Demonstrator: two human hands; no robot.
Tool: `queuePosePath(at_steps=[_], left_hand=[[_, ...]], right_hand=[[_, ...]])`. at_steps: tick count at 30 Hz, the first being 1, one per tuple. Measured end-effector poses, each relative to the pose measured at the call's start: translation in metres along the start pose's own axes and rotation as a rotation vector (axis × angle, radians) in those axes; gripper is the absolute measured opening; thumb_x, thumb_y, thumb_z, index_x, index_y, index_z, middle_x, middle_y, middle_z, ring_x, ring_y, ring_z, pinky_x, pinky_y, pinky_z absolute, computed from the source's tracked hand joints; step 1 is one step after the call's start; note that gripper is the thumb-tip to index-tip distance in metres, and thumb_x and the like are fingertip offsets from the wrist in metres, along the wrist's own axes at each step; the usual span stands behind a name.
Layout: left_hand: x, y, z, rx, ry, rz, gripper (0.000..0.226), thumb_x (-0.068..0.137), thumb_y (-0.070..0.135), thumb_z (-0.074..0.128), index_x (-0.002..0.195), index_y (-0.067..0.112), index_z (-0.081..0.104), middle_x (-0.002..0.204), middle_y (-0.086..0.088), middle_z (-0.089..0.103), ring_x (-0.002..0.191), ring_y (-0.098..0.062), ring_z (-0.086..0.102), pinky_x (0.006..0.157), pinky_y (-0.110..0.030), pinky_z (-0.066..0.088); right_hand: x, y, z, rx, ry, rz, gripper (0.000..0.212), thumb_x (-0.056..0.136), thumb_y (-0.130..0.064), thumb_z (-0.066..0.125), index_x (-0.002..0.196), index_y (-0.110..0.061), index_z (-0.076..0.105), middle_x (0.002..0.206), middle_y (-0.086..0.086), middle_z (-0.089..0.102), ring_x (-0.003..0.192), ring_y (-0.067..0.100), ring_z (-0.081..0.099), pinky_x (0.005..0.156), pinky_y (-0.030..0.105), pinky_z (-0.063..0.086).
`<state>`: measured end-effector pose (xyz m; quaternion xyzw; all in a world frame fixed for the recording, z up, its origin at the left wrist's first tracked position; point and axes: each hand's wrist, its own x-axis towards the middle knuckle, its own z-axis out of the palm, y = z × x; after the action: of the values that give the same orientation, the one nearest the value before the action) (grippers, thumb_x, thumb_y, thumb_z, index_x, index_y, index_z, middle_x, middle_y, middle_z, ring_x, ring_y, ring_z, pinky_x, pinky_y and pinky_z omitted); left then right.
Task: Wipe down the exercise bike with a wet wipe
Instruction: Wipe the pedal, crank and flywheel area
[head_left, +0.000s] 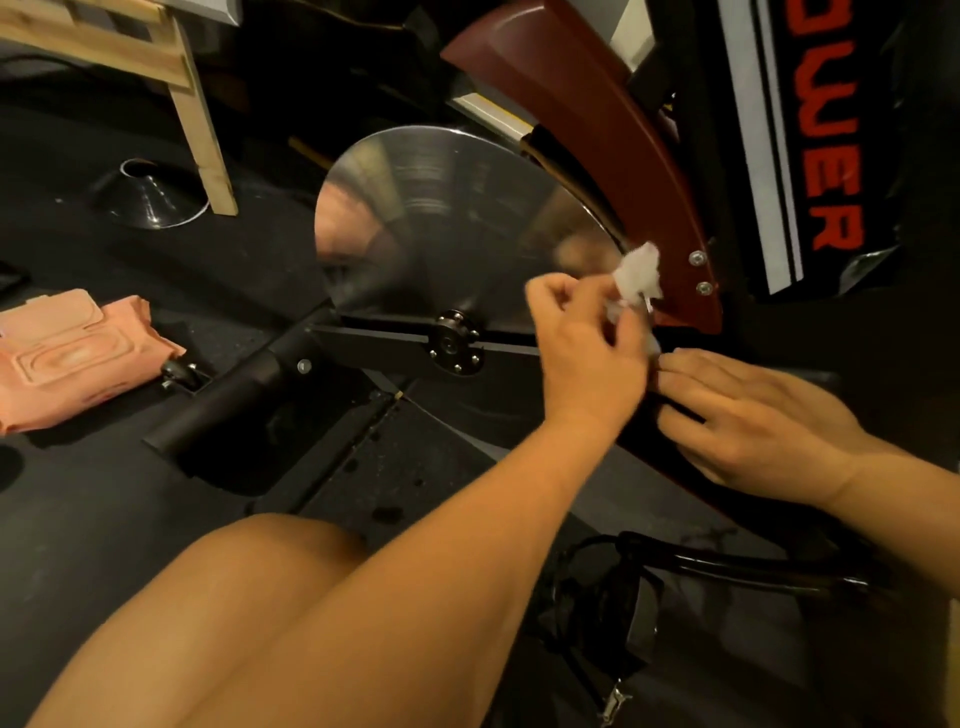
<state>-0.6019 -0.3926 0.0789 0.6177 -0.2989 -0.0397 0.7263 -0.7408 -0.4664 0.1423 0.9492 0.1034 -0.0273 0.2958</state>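
Note:
The exercise bike fills the view, with a shiny steel flywheel (441, 223), a dark red guard (623, 130) curving round it and a black frame (831, 145) lettered in red. My left hand (587, 353) pinches a crumpled white wet wipe (641, 273) and holds it at the flywheel's right edge, where that edge meets the lower end of the red guard. My right hand (753, 415) lies flat with straight fingers on the dark frame just below and to the right. Its fingertips come close to the left hand.
A pink pack of wipes (72, 353) lies on the black floor at the left, beside the bike's front stabiliser bar (228, 400). A wooden stool leg (202, 130) and a metal cone (145, 195) stand behind. The pedal with straps (613, 597) hangs near my knee.

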Motion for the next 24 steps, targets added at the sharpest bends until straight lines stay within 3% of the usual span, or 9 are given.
queuePosePath(at_steps=[3,5,7,9,11,15,17,21,24], left_hand=[[0.042,-0.018,-0.019,-0.037,0.347,-0.185,0.014,0.082,-0.001,0.063,0.093,0.002,0.071,0.101,-0.007,0.041,0.076,-0.007,0.051,0.080,-0.026,0.052],[0.066,-0.029,-0.036,0.058,0.423,-0.179,0.016,0.086,0.002,0.062,0.100,0.000,0.070,0.103,-0.010,0.046,0.077,-0.006,0.051,0.081,-0.014,0.048],[0.062,-0.033,-0.038,0.190,0.314,-0.015,0.025,0.090,0.005,0.055,0.113,0.001,0.064,0.113,-0.015,0.050,0.090,-0.010,0.053,0.086,-0.012,0.044],[0.033,-0.030,-0.029,0.208,0.129,0.094,0.037,0.094,0.005,0.049,0.131,0.006,0.052,0.136,-0.016,0.044,0.120,-0.020,0.052,0.103,-0.027,0.042],[0.004,-0.039,-0.029,0.342,-0.103,0.335,0.053,0.091,0.003,0.041,0.144,0.003,0.040,0.152,-0.012,0.028,0.141,-0.033,0.031,0.117,-0.040,0.030],[0.011,-0.051,-0.045,0.493,-0.375,0.685,0.055,0.082,0.006,0.046,0.137,0.000,0.052,0.141,-0.018,0.050,0.128,-0.032,0.034,0.111,-0.039,0.034],[0.029,-0.042,-0.054,0.457,-0.310,0.584,0.055,0.083,0.002,0.045,0.138,0.005,0.051,0.137,-0.017,0.051,0.121,-0.031,0.039,0.105,-0.038,0.039],[0.068,-0.039,-0.073,0.448,0.021,0.264,0.060,0.080,0.007,0.033,0.138,0.008,0.049,0.137,-0.015,0.048,0.119,-0.030,0.041,0.102,-0.027,0.037],[0.027,-0.033,-0.047,0.365,-0.285,0.536,0.052,0.077,-0.003,0.044,0.126,-0.001,0.058,0.123,-0.018,0.058,0.109,-0.030,0.046,0.097,-0.040,0.043]], right_hand=[[0.001,-0.001,-0.002,-0.019,-0.032,0.000,0.019,0.081,-0.009,0.062,0.095,0.002,0.067,0.117,0.027,0.059,0.119,0.041,0.053,0.111,0.045,0.033],[0.002,-0.001,-0.004,-0.039,-0.078,-0.002,0.023,0.082,-0.011,0.061,0.101,0.001,0.067,0.121,0.026,0.058,0.121,0.040,0.051,0.109,0.047,0.036],[0.005,-0.002,-0.005,-0.084,-0.136,0.000,0.035,0.085,-0.015,0.058,0.116,-0.001,0.063,0.130,0.026,0.054,0.127,0.041,0.046,0.107,0.051,0.038],[0.010,-0.003,-0.006,-0.106,-0.187,0.044,0.052,0.083,-0.023,0.059,0.129,-0.001,0.056,0.139,0.026,0.048,0.134,0.042,0.039,0.108,0.054,0.032],[0.019,-0.003,-0.007,-0.087,-0.182,0.054,0.060,0.078,-0.026,0.064,0.131,0.001,0.056,0.139,0.026,0.049,0.132,0.042,0.042,0.107,0.052,0.031],[0.043,0.011,-0.016,-0.082,-0.143,-0.082,0.031,0.079,-0.020,0.065,0.106,-0.006,0.066,0.104,0.014,0.065,0.096,0.033,0.059,0.077,0.042,0.045],[0.046,0.017,-0.017,-0.063,-0.140,-0.127,0.030,0.082,-0.018,0.062,0.110,-0.006,0.065,0.105,0.013,0.064,0.092,0.030,0.058,0.075,0.040,0.045],[0.050,0.015,-0.010,-0.029,-0.146,-0.120,0.035,0.082,-0.012,0.060,0.116,-0.005,0.062,0.103,0.011,0.062,0.088,0.027,0.057,0.072,0.038,0.049],[0.054,0.014,-0.010,0.027,-0.105,-0.058,0.036,0.069,-0.011,0.073,0.104,-0.007,0.069,0.091,0.009,0.062,0.082,0.027,0.058,0.062,0.036,0.050]])
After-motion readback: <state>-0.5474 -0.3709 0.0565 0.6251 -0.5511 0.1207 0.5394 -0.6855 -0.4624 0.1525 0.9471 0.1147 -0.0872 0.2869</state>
